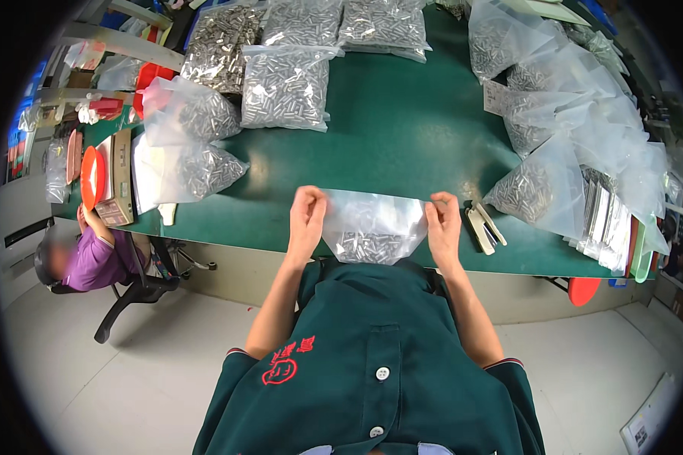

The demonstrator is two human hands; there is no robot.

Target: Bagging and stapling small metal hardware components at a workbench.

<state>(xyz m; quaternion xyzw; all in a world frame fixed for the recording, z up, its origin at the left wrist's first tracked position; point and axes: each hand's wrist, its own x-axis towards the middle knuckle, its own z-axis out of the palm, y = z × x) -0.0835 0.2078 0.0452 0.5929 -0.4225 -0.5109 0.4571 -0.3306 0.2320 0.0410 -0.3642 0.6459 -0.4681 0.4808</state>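
A clear plastic bag [372, 220] stretches between my two hands at the near edge of the green table. Small metal cylinders [370, 246] fill its lower part, close against my shirt. At the bag's upper left corner, my left hand [308, 220] pinches the plastic between thumb and fingers. The upper right corner is pinched the same way by my right hand [443, 226]. Just right of that hand lies a cream and black stapler [484, 227].
Flat filled bags [287, 87] sit at the back left of the table [387, 129]. Open bags of metal parts [531, 189] crowd the right side, beside stacked papers [603, 220]. On the left are a scale [118, 174], a red dish [92, 178] and a seated person [102, 258].
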